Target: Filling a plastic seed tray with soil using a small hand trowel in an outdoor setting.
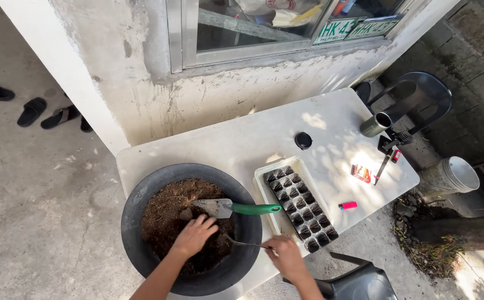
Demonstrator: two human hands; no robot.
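A big black basin (136,200) full of brown soil sits at the near left end of a white table (242,139). My left hand (195,235) rests palm-down in the soil with its fingers bent. A trowel with a green handle (236,208) lies across the basin, its blade on the soil just above my left hand. My right hand (286,256) holds a thin metal spoon-like tool (242,243) whose tip reaches into the basin. A black seedling tray (300,208) sits in a white tray (264,175) to the right of the basin.
On the table are a black lid (303,140), a metal cup (375,124), a small red packet (361,173), a pink lighter (347,205) and black clippers (389,150). Black chairs (420,97) and a white bucket (450,175) stand alongside. Sandals (31,111) lie on the concrete.
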